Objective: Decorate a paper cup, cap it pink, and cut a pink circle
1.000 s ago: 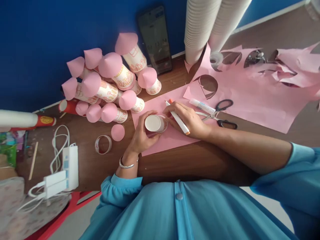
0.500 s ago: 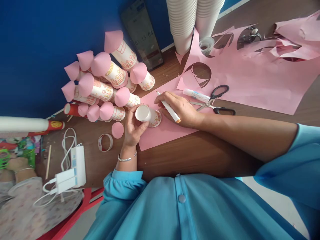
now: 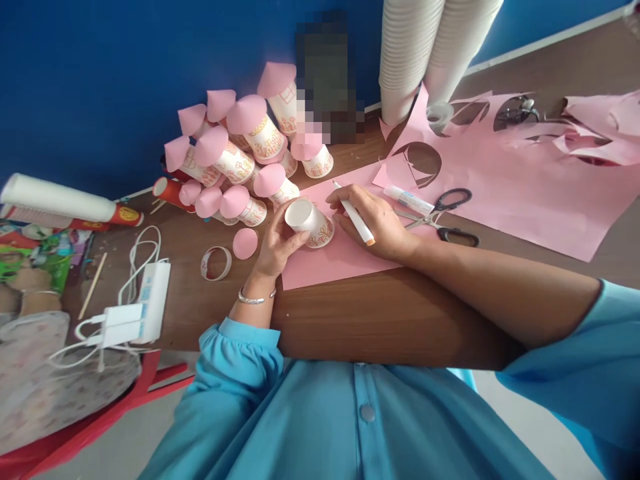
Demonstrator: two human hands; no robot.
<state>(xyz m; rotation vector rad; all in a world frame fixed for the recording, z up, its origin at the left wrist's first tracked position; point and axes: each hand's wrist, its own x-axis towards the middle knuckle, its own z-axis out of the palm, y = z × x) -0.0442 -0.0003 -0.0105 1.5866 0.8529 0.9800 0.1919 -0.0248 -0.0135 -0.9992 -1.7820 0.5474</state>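
My left hand is closed around an upside-down white paper cup, which has orange-red flower drawings near its wide rim. In my right hand is a white marker with an orange end; its tip points up and left, a little apart from the cup. Both hands are over a pink paper sheet. Just right of my right hand lie a glue stick and scissors with black handles. Several decorated cups with pink cone tops stand behind my left hand.
Tall stacks of white cups stand at the back. Cut pink paper covers the right side. A tape roll, pink disc, wooden stick and white power strip lie left. Another person's arm shows at far left.
The camera view has shifted, so the objects appear moved mostly to the right. My hands keep the same hold on the cup and marker, with the marker tip still off the cup.
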